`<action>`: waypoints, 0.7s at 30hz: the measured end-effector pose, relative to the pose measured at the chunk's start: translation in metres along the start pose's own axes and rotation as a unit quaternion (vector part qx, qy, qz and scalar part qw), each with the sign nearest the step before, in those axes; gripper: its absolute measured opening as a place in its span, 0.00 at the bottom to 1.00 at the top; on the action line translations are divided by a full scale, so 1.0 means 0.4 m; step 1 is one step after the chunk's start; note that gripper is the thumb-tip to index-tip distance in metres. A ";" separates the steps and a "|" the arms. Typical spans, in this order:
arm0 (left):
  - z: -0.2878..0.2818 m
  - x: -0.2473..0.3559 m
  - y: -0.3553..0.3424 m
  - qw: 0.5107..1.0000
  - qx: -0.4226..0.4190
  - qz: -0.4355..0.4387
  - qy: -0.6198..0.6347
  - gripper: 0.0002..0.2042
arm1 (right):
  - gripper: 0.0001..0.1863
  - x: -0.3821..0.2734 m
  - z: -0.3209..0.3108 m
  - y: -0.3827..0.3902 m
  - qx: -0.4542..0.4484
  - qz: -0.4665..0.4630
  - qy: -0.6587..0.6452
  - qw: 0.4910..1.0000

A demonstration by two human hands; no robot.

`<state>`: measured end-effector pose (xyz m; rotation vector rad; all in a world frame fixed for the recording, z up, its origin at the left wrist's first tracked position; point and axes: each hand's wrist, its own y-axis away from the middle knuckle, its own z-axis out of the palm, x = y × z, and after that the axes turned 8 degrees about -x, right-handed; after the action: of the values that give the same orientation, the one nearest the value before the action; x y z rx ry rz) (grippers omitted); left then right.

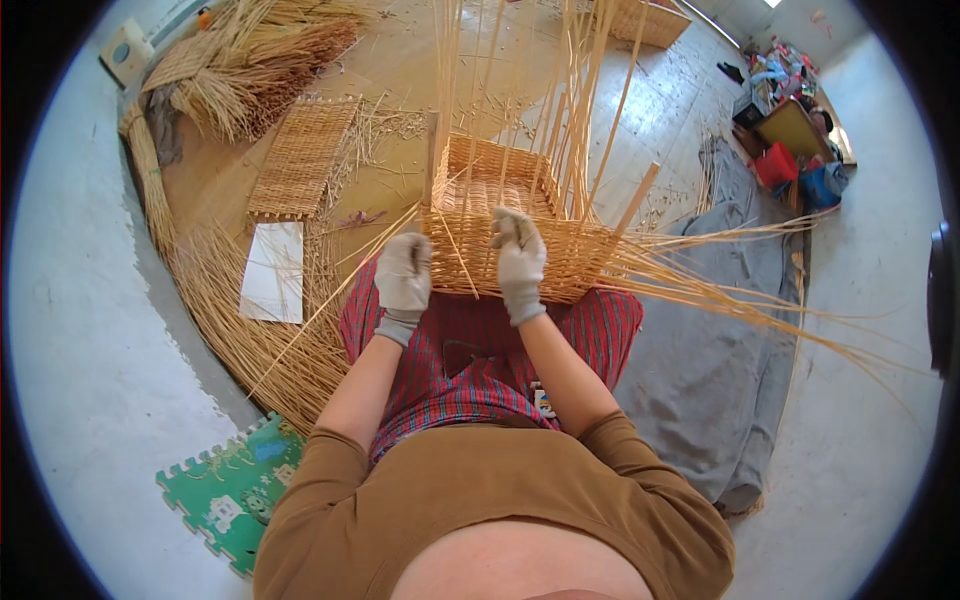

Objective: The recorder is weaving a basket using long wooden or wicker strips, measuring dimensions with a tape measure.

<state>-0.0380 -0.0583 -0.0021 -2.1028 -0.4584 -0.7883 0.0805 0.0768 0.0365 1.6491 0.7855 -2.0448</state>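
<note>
A half-woven wicker basket (460,255) rests on my lap, its wall facing me and its hollow beyond. Long upright strands rise from it, and more fan out to the right. My left hand (403,273), in a pale work glove, is closed at the basket's left front corner; what its curled fingers hold is hidden. My right hand (520,262), gloved too, has its fingers bent together at the front rim, on an upright wicker strand (507,150). A loose strand end (459,255) slants across the wall between my hands.
A flat woven panel (303,160) and a white sheet (272,272) lie left. Loose strands (240,310) spread along the left wall, near bundled straw (240,80). Grey cloth (700,370) covers the floor at right. A green foam mat (235,495) lies near left; a red bucket (774,167) stands far right.
</note>
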 end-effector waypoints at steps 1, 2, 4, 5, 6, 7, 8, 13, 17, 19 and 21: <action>-0.007 0.019 -0.005 0.992 -0.058 0.040 -0.109 0.31 | 0.09 0.017 -0.004 -0.020 0.028 0.055 -0.001 0.998; -0.012 0.039 -0.013 0.974 -0.132 0.053 -0.179 0.33 | 0.09 0.019 -0.024 -0.027 0.025 0.096 0.014 0.995; 0.006 0.085 -0.041 0.940 -0.246 -0.022 -0.234 0.35 | 0.09 0.014 -0.023 -0.060 -0.003 0.085 0.016 0.996; 0.015 0.102 -0.051 0.926 -0.277 -0.076 -0.245 0.36 | 0.10 0.003 -0.016 -0.082 0.008 0.013 0.181 0.983; 0.028 0.117 -0.059 0.922 -0.281 -0.099 -0.247 0.37 | 0.16 -0.011 -0.003 -0.108 0.001 -0.074 0.325 0.943; 0.041 0.127 -0.063 0.914 -0.291 -0.123 -0.253 0.39 | 0.23 -0.028 0.006 -0.136 -0.005 -0.157 0.459 0.875; 0.051 0.131 -0.068 0.911 -0.292 -0.127 -0.261 0.39 | 0.31 -0.044 0.018 -0.167 0.002 -0.211 0.586 0.783; 0.058 0.104 -0.075 0.902 -0.288 -0.106 -0.304 0.42 | 0.39 -0.077 -0.016 -0.217 -0.001 -0.156 0.209 0.965; 0.086 0.131 -0.103 0.926 -0.205 0.000 -0.316 0.39 | 0.16 -0.069 -0.166 -0.069 0.074 0.049 0.198 0.976; 0.128 0.174 -0.112 0.951 -0.153 0.114 -0.244 0.41 | 0.15 -0.072 -0.206 -0.073 0.076 -0.078 0.289 0.951; 0.186 0.230 -0.107 0.937 -0.286 0.012 -0.200 0.41 | 0.20 -0.088 -0.216 -0.124 0.028 -0.229 0.396 0.889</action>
<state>0.0335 0.0311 0.0502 -2.8323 -0.4510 -0.5085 0.1225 0.1690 0.0667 2.5681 1.5061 -1.5983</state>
